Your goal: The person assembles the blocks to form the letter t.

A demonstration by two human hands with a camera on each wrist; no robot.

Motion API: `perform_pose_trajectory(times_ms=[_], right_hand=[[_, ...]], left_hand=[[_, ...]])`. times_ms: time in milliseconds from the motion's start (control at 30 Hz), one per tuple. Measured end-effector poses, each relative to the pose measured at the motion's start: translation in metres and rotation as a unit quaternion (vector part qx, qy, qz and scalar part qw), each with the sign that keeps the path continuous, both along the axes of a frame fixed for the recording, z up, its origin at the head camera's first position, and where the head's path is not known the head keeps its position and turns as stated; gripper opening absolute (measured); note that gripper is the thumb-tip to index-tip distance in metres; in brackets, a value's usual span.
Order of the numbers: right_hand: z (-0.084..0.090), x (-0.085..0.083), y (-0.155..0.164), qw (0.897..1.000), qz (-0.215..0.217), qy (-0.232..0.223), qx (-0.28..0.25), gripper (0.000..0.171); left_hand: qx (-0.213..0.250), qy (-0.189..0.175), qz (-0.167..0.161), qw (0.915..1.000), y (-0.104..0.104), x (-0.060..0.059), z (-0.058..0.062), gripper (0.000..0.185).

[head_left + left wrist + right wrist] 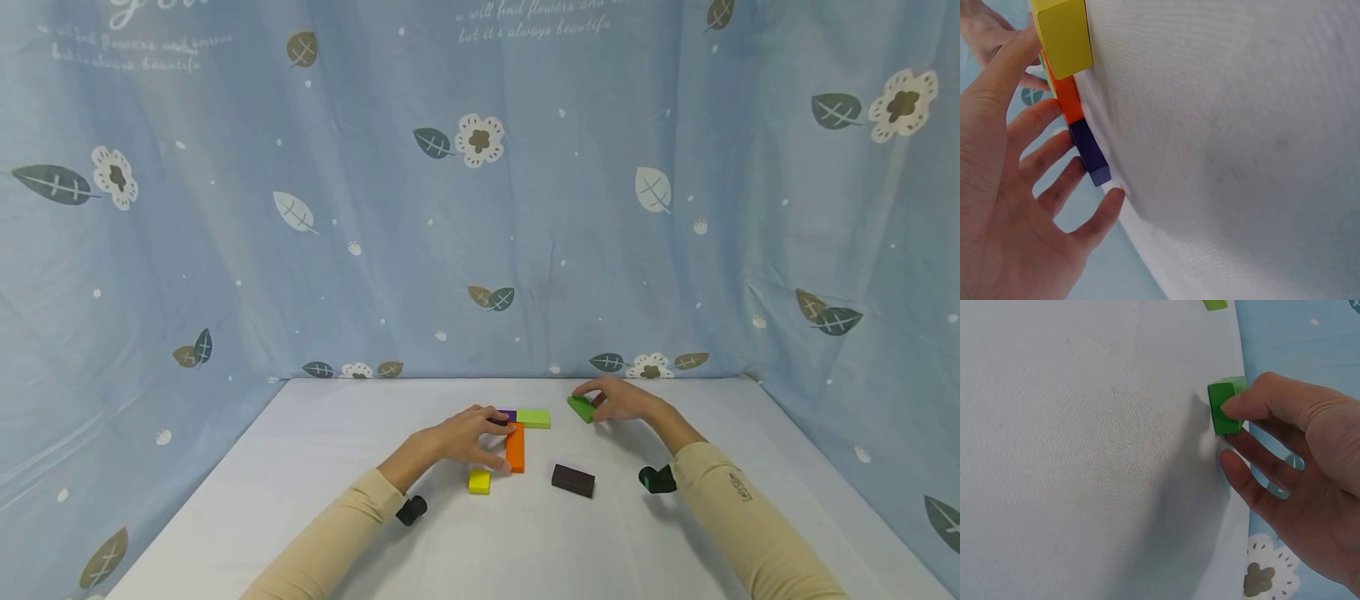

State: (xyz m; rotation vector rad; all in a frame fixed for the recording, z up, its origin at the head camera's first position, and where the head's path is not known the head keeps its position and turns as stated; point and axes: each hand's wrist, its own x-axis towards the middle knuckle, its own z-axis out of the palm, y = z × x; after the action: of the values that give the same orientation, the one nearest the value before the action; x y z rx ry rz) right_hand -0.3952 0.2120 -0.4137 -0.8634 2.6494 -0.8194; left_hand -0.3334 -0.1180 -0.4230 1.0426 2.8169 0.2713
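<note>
My left hand (501, 433) lies flat with straight fingers over an orange block (515, 450) and touches a purple block (507, 414) at its far end. In the left wrist view the hand (1047, 119) spreads beside the orange block (1069, 97) and the purple block (1091, 153), with a yellow block (1066, 37) nearest the camera. My right hand (600, 407) pinches a dark green block (580, 408) that is tilted at the table's back. The right wrist view shows the thumb of that hand (1230, 434) on the green block (1224, 400).
A light green block (533, 418) lies against the purple one. A small yellow block (479, 482) and a dark maroon block (573, 480) lie nearer me on the white table (300, 467). Blue flowered curtains close in the back and both sides.
</note>
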Motion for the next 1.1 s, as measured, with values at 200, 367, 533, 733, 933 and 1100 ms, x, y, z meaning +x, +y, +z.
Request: perform_pose_trajectory(times_ms=[200, 367, 533, 733, 933, 1100], right_hand=[[-0.0002, 0.0008, 0.0002, 1.000, -0.013, 0.003, -0.008, 0.050], [-0.0008, 0.0012, 0.0006, 0.999, -0.030, 0.004, -0.010, 0.050], [-0.0018, 0.0024, 0.0037, 0.999, -0.011, 0.019, -0.024, 0.051], [-0.0033, 0.0010, 0.0053, 1.000, -0.013, 0.008, -0.024, 0.058], [-0.0049, -0.0034, 0.0047, 0.999, -0.046, -0.021, -0.020, 0.063], [-0.0057, -0.0031, 0.0041, 0.997, -0.056, -0.042, -0.028, 0.064]], left_hand=[[0.003, -0.002, -0.001, 1.0000, 0.0000, -0.0007, -0.0006, 0.072], [0.000, 0.000, -0.002, 1.0000, 0.0008, -0.0006, -0.0002, 0.072], [-0.002, 0.001, -0.002, 1.0000, 0.0010, -0.0010, 0.0006, 0.072], [-0.007, 0.006, -0.007, 0.9999, 0.0003, -0.0022, 0.0005, 0.071], [-0.003, 0.004, -0.011, 0.9999, 0.0000, -0.0035, 0.0007, 0.072], [-0.003, 0.000, -0.006, 1.0000, -0.0006, -0.0028, -0.0001, 0.073]])
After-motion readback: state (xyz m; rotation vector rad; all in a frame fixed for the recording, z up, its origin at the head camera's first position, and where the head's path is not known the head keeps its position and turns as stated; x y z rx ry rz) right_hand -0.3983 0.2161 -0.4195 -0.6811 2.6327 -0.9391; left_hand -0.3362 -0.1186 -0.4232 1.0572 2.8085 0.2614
